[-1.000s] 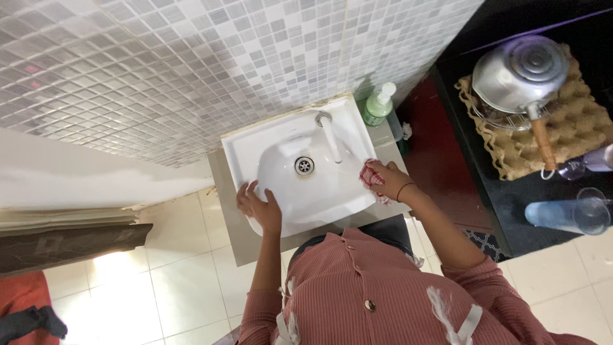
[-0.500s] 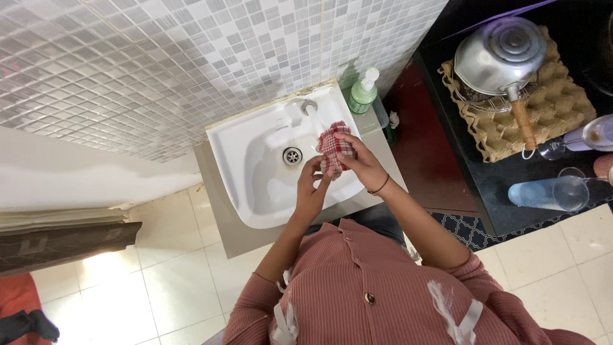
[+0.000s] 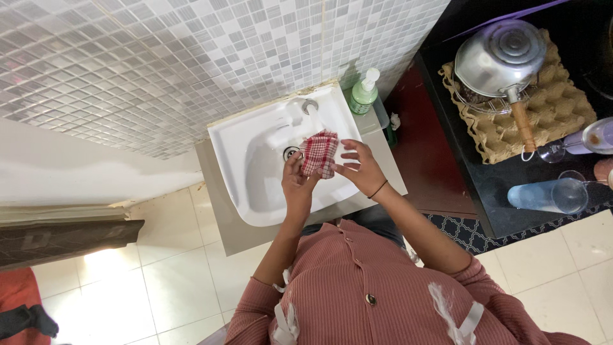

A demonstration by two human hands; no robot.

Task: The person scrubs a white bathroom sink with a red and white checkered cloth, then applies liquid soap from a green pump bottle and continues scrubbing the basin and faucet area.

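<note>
A red-and-white checked cloth (image 3: 318, 153) is bunched over the white basin (image 3: 255, 185), just under the tap (image 3: 310, 106), probably kept there so drips fall into the bowl. The left hand (image 3: 295, 185) has its fingers closed on the cloth's lower edge, at about seven o'clock from it. The right hand (image 3: 361, 168), at four o'clock from the cloth, has its fingers spread, the tips touching the cloth's side; it does not grip. The cloth looks soft, woven and crumpled. The basin is smooth, glossy and rounded, with a metal drain (image 3: 290, 153) partly hidden behind the cloth. At one o'clock from the cloth a green pump bottle (image 3: 363, 94) stands on the grey counter (image 3: 383, 150), against the wall of small grey mosaic tiles (image 3: 159, 64).
</note>
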